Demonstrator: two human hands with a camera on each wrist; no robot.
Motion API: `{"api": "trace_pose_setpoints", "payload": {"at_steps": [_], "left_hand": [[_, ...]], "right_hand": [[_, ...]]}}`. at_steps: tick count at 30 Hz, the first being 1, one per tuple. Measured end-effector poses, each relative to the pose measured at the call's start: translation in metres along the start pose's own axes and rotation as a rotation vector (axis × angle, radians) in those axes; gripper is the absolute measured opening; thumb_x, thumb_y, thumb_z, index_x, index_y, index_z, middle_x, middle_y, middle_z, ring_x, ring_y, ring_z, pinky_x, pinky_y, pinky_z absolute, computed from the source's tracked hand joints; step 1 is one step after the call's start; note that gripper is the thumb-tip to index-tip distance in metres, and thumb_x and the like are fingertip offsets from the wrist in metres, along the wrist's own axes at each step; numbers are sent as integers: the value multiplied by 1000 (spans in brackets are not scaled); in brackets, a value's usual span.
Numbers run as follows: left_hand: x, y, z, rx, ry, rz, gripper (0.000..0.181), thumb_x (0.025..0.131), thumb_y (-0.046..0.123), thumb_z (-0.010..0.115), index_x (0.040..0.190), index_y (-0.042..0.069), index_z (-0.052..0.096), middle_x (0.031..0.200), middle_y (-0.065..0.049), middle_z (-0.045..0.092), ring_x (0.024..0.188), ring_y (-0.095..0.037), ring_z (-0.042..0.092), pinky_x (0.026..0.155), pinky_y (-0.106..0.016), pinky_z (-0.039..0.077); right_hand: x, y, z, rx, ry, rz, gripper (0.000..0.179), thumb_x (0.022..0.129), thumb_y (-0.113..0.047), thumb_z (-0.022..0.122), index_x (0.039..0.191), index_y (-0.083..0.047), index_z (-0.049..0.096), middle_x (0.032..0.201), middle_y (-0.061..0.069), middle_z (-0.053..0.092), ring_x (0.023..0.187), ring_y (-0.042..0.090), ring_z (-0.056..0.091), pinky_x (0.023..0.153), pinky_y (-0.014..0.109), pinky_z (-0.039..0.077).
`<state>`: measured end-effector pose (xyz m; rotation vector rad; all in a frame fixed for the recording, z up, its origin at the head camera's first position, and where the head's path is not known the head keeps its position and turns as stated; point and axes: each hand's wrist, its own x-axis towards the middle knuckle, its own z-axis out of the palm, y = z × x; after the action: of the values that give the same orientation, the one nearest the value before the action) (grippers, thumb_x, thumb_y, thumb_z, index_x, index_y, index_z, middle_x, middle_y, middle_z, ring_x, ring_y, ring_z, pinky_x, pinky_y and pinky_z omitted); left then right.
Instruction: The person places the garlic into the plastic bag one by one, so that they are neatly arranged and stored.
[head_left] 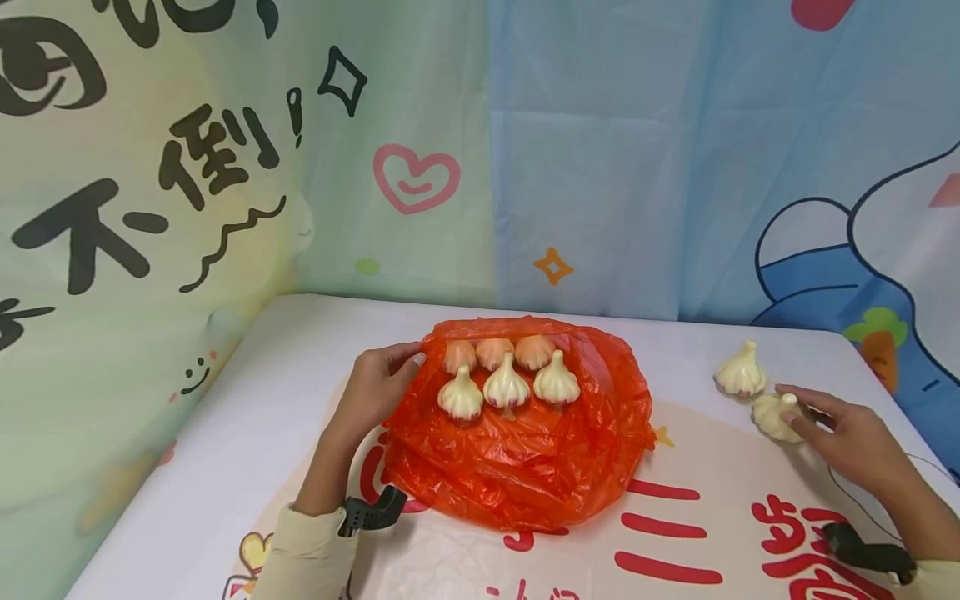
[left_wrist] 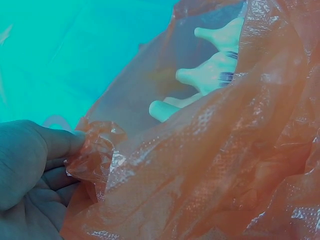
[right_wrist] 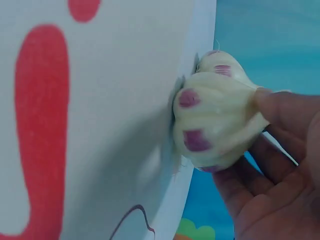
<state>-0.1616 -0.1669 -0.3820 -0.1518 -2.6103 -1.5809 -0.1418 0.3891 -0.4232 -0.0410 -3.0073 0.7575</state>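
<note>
A crumpled red plastic bag (head_left: 517, 475) lies on the table with several garlic bulbs (head_left: 506, 385) in two rows at its mouth; the back row looks tinted through the film. My left hand (head_left: 378, 383) pinches the bag's left edge between thumb and fingers, and the left wrist view shows the gathered film (left_wrist: 97, 150) there. Over at the right, my right hand (head_left: 862, 437) grips a garlic bulb (right_wrist: 215, 120) with purple marks, thumb on its neck and fingers around the side. Just behind it sits another garlic bulb (head_left: 741, 371) on the table.
The white table (head_left: 315, 333) carries a printed mat with red lettering (head_left: 667, 523). A printed cloth backdrop (head_left: 585, 167) hangs behind the table and along its left side. A thin dark cord (head_left: 862, 504) runs near the right wrist.
</note>
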Motion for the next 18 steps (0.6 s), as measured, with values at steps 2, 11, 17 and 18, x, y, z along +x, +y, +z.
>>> {"api": "trace_pose_setpoints", "payload": {"at_steps": [2, 11, 17, 18], "left_hand": [[1, -1, 0, -1, -2, -2, 31, 99, 17, 58, 127, 5, 64, 116, -10, 67, 93, -23, 68, 75, -36, 58], [2, -1, 1, -1, -6, 3, 31, 99, 17, 58, 127, 4, 64, 116, -11, 67, 93, -23, 68, 76, -37, 58], [1, -2, -1, 7, 0, 16, 30, 99, 17, 58, 126, 5, 65, 115, -10, 68, 91, -23, 69, 75, -36, 58], [1, -3, -1, 8, 1, 18, 30, 99, 17, 58, 126, 5, 65, 114, -10, 68, 91, -23, 69, 75, -36, 58]], "right_hand": [[0, 1, 0, -15, 26, 8, 54, 97, -27, 61, 132, 12, 49, 128, 43, 44, 112, 63, 42, 75, 61, 49], [-1, -3, -1, 7, 68, 119, 61, 97, -37, 60, 130, 13, 50, 127, 42, 45, 112, 61, 44, 74, 59, 52], [0, -10, -1, 51, 63, 170, 67, 96, -42, 59, 128, 16, 49, 127, 42, 45, 114, 61, 43, 80, 60, 49], [0, -11, -1, 53, 63, 176, 69, 95, -43, 60, 128, 16, 48, 127, 42, 45, 114, 60, 43, 80, 59, 49]]}}
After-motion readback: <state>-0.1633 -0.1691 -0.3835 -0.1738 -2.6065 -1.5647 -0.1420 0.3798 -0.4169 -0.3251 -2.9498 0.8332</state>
